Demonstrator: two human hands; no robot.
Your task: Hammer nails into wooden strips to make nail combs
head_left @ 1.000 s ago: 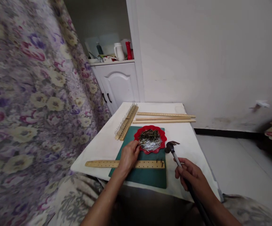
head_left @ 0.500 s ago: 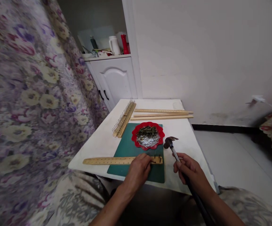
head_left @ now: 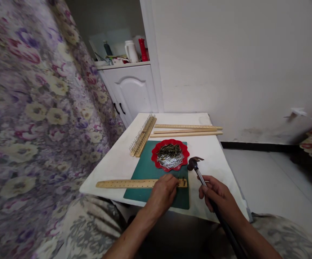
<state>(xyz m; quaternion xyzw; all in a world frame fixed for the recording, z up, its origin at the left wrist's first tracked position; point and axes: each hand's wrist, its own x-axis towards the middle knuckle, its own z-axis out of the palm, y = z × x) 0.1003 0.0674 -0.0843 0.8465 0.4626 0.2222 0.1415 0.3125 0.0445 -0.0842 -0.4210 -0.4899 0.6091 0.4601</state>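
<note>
Across the green cutting mat (head_left: 142, 196) lies a wooden strip (head_left: 126, 183) with a row of small marks or holes. A few dark nails (head_left: 183, 181) stand upright at its right end. My left hand (head_left: 164, 190) rests over the strip beside them, fingers pinched on a nail that they mostly hide. My right hand (head_left: 218, 194) is closed round the shaft of a claw hammer (head_left: 200, 176), its head raised just right of the mat. Behind the strip sits a red scalloped dish (head_left: 155, 158) full of dark and silver nails (head_left: 170, 155).
At the table's back left is a wooden piece studded with upright nails (head_left: 143, 135). Several plain wooden strips (head_left: 185, 133) lie along the back of the white-covered table (head_left: 110, 158). A floral curtain (head_left: 50, 118) hangs left; a white wall stands behind.
My left hand has shifted slightly right along the strip, closer to the standing nails. The right hand and hammer have barely moved.
</note>
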